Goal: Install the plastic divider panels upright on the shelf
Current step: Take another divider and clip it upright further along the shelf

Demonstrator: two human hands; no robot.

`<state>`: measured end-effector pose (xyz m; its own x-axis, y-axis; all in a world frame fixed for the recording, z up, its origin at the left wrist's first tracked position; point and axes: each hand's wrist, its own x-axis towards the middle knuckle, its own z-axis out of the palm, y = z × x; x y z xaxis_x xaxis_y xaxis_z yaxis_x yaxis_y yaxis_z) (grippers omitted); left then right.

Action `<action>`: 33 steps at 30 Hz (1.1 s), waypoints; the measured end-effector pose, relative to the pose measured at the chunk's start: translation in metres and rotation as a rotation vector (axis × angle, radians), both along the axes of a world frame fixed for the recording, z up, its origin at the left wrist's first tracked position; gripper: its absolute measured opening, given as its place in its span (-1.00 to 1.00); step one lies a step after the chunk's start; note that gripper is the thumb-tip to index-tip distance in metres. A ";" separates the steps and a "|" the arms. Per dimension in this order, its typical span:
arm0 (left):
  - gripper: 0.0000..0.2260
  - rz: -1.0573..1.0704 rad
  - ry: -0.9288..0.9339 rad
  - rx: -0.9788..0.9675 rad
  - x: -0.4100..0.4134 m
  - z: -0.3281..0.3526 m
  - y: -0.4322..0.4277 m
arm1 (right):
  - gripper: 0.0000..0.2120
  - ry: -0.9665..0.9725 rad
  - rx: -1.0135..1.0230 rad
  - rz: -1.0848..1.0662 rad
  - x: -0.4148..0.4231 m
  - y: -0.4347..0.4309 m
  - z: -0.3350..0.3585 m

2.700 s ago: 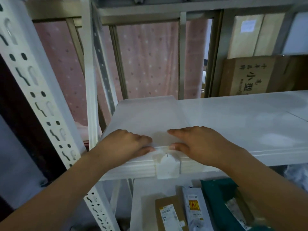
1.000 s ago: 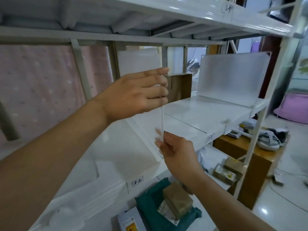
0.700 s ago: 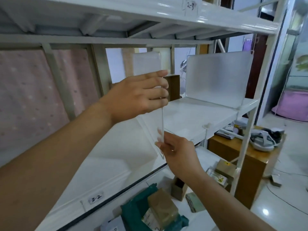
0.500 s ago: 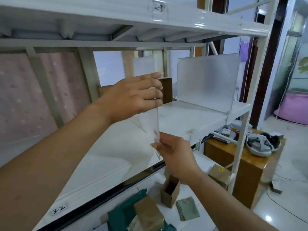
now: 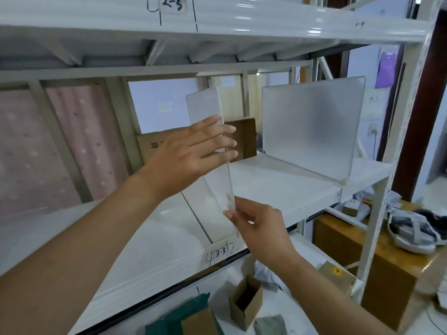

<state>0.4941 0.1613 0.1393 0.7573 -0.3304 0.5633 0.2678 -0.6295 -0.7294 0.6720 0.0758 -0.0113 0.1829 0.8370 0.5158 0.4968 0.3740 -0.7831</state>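
A translucent plastic divider panel [image 5: 205, 105] stands upright on the white shelf [image 5: 278, 187], seen nearly edge-on, its lower front corner at the shelf lip by the "3-3" label. My left hand [image 5: 193, 153] presses flat against its left face with fingers spread over the front edge. My right hand [image 5: 256, 226] pinches the panel's front edge low down between thumb and fingers. A second frosted divider panel [image 5: 312, 124] stands upright further right on the same shelf.
The upper shelf [image 5: 217, 20], labelled "2-3", hangs close overhead. A brown carton [image 5: 242, 139] sits at the back of the shelf. Below lie an open small box [image 5: 246, 301], a green bag [image 5: 183, 315] and parcels. A wooden cabinet [image 5: 387, 281] stands right.
The view has shifted right along the shelf, from label 3-2 to 3-3. Both hands have carried the upright panel along, and its lower edge now rests on the shelf.
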 end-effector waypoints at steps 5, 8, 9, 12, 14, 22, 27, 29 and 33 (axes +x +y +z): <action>-0.83 0.036 0.002 -0.052 0.010 0.009 0.024 | -0.67 -0.033 0.008 0.054 0.021 0.027 0.007; -0.90 0.021 0.000 -0.023 0.017 0.017 0.038 | -0.62 -0.045 -0.009 0.103 0.033 0.039 0.015; -0.91 0.015 -0.006 -0.004 0.019 0.018 0.042 | -0.59 -0.060 -0.009 0.119 0.036 0.042 0.017; -0.90 0.002 -0.028 0.036 0.027 0.023 0.050 | -0.58 -0.103 -0.035 0.157 0.046 0.051 0.026; -0.90 0.004 -0.027 0.049 0.035 0.024 0.051 | -0.69 -0.117 -0.062 0.197 0.055 0.056 0.031; -0.90 0.077 -0.006 0.043 0.077 0.031 0.049 | -0.63 -0.080 -0.104 0.338 0.098 0.071 0.037; -0.89 0.164 -0.016 0.003 0.103 0.035 0.033 | -0.59 -0.071 -0.087 0.391 0.132 0.077 0.040; -0.87 0.215 -0.007 0.001 0.114 0.033 0.024 | -0.53 -0.094 -0.101 0.417 0.145 0.080 0.041; -0.87 0.289 -0.015 -0.022 0.132 0.028 0.011 | -0.49 -0.101 -0.124 0.471 0.163 0.082 0.040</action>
